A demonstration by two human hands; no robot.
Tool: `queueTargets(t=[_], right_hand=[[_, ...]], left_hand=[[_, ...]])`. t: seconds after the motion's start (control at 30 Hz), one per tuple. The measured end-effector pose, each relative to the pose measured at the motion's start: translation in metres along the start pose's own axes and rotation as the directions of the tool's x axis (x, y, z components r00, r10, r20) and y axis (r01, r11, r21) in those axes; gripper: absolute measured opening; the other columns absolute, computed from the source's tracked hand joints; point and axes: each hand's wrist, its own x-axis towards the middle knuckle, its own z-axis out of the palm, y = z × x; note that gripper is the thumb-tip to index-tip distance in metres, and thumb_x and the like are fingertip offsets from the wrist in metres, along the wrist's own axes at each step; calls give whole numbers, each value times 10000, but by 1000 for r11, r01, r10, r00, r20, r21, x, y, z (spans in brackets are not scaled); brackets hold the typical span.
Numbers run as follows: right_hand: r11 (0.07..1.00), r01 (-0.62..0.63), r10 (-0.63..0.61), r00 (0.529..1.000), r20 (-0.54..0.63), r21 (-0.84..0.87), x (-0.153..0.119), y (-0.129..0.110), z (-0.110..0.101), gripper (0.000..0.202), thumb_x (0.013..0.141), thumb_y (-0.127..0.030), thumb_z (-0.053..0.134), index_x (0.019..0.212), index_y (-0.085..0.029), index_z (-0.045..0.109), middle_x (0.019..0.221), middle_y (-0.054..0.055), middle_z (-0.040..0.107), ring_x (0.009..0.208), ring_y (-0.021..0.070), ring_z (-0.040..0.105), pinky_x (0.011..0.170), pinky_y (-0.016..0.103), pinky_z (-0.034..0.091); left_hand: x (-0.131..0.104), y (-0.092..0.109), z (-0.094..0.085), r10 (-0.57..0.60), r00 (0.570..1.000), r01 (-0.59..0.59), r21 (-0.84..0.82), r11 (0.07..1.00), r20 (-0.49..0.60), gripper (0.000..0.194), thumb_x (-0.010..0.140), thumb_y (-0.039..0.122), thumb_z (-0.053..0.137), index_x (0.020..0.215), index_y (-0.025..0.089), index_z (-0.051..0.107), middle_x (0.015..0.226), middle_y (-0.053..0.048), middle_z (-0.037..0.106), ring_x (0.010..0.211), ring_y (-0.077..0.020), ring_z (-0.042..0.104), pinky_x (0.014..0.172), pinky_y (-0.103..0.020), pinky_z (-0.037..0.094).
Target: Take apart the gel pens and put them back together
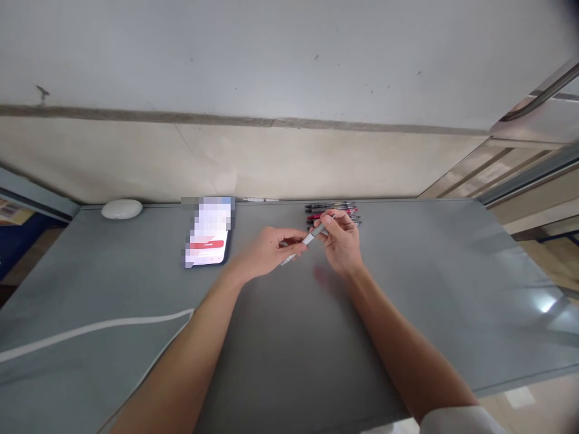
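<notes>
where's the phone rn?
Head view, left side: the phone lies on the grey table, left of the left hand, right of the white oval object.

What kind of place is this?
Possibly a shop or work area, though I can't be sure: a grey tabletop against a tiled wall, with a metal-framed structure at right.

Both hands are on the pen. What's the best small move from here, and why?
I'd probably ease the left hand off the pen first: the right hand also grips it, and sits closer to the pens lying together near the back edge.
</notes>
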Motion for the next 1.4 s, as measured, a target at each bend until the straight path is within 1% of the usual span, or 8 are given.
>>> queueTargets(t=[0.17,0.43,0.6,0.73,0.93,1.07,1.17,1.4], right_hand=[[998,-44,40,994,105,43,-1,-3,-5,203,665,-293,801,816,-268,667,800,-49,654,727,106,664,636,236,577],[982,-87,46,971,233,170,-6,-3,-5,293,628,-352,822,707,-267,553,715,-69,495,614,78,519,529,210,509],[996,-9,-1,994,108,93,-2,-2,-1,288,622,-324,816,720,-263,552,737,-63,511,629,83,527,562,231,505],[998,31,-32,999,14,63,0,-1,2,217,660,-273,783,767,-267,595,788,-66,564,674,78,576,618,236,528],[998,-14,9,996,87,54,-2,-4,-1,204,667,-291,782,792,-269,622,818,-54,590,718,87,612,618,218,534],[996,-14,-2,983,185,86,-5,-3,-3,239,645,-325,804,754,-276,598,757,-57,539,657,87,573,560,223,529],[996,-16,0,984,179,92,-6,-1,-2,275,627,-351,817,740,-275,579,730,-59,502,627,83,541,551,226,529],[996,12,-22,995,98,94,-3,2,0,194,678,-285,787,765,-266,615,755,-58,534,669,73,570,606,211,536]], left_hand=[[-4,5,-4,34,995,-24,-102,995,98,291,901,436,523,991,214,688,890,-29,691,816,-173,628,753,-301,464],[-8,18,0,90,947,-6,-266,964,307,288,921,396,505,912,172,686,830,-47,672,746,-157,611,757,-315,467],[-5,17,4,33,994,-21,-117,993,106,254,864,411,569,876,186,686,757,-20,646,688,-154,577,657,-288,443],[-2,13,4,24,999,-24,-7,1000,-27,276,873,427,541,818,194,679,732,-2,642,680,-149,564,604,-261,403],[-3,8,-2,8,998,-1,-114,993,64,268,889,403,537,979,208,698,860,-23,690,821,-174,625,763,-295,454],[-8,14,-4,50,976,-17,-159,987,210,290,930,389,479,895,187,683,830,-34,668,821,-169,604,770,-300,432],[-9,17,-4,97,959,-50,-176,983,267,295,939,375,465,839,183,665,801,-24,654,752,-147,580,747,-294,422],[-4,7,0,30,996,-24,-63,998,90,282,904,414,520,866,186,683,797,-19,675,751,-159,603,735,-299,439]])
